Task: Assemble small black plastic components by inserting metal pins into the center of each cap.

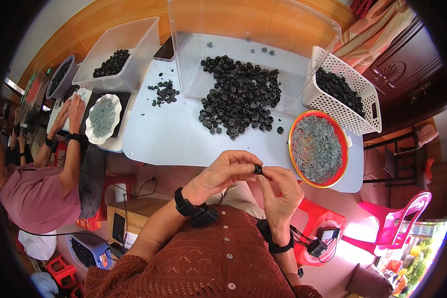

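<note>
The pale tabletop point(154, 134) was covered at its middle by a loose pile of black plastic caps point(238, 94). A perforated white basket point(330, 107) of similar parts was set at the far right, with a red-rimmed tray point(343, 159) of fine grey-blue pieces nearer. Over the near edge, one small black cap point(258, 169) was pinched between thumb and forefinger of the left hand point(228, 171); its right side was pinched by the right hand point(283, 193). Judged light, stiff, perhaps slippery, not fragile; best gripped by its rim.
</note>
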`<state>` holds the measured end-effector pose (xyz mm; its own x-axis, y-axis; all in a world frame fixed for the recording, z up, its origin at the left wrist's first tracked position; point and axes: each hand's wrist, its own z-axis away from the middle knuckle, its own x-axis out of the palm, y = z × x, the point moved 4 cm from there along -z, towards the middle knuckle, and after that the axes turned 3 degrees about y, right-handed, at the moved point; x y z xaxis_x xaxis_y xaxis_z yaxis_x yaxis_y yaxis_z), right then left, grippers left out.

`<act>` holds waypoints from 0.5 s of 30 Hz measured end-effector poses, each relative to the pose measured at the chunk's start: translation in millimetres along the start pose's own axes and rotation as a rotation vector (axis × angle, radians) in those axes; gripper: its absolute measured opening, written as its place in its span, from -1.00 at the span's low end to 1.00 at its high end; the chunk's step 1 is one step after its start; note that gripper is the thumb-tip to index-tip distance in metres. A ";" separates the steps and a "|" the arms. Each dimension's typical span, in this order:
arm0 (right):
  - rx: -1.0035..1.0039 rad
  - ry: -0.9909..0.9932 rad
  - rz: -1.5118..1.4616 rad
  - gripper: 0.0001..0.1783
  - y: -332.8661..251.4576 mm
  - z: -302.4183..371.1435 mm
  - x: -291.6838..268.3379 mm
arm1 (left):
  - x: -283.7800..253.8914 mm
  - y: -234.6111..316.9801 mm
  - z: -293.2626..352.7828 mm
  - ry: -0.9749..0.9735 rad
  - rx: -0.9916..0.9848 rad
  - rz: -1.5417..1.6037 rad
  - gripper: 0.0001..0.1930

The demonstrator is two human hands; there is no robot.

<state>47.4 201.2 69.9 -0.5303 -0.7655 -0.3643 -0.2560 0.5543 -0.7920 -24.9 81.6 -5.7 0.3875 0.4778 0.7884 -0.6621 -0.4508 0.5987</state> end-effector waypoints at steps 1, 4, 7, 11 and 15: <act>0.000 0.001 -0.003 -0.80 0.4 0.3 0.0 | -0.1 -0.2 0.0 0.002 -0.001 -0.004 -0.78; -0.009 -0.002 -0.006 -0.80 0.6 0.4 -0.1 | -0.4 -0.9 0.2 0.019 0.000 -0.010 -0.78; 0.000 -0.016 0.022 -0.81 -2.0 0.2 -0.1 | 2.6 1.9 1.7 0.041 0.004 -0.072 -0.78; 0.076 -0.004 0.011 -0.83 1.5 2.8 0.0 | 6.2 5.8 4.9 0.068 0.047 -0.171 -0.79; 0.041 0.029 -0.073 -0.81 4.3 4.9 -2.6 | 10.3 7.9 7.5 0.063 0.051 -0.141 -0.81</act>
<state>51.7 203.9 65.1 -0.5346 -0.7935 -0.2908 -0.2620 0.4827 -0.8357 -21.3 77.3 8.2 0.4321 0.5846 0.6866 -0.5698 -0.4132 0.7104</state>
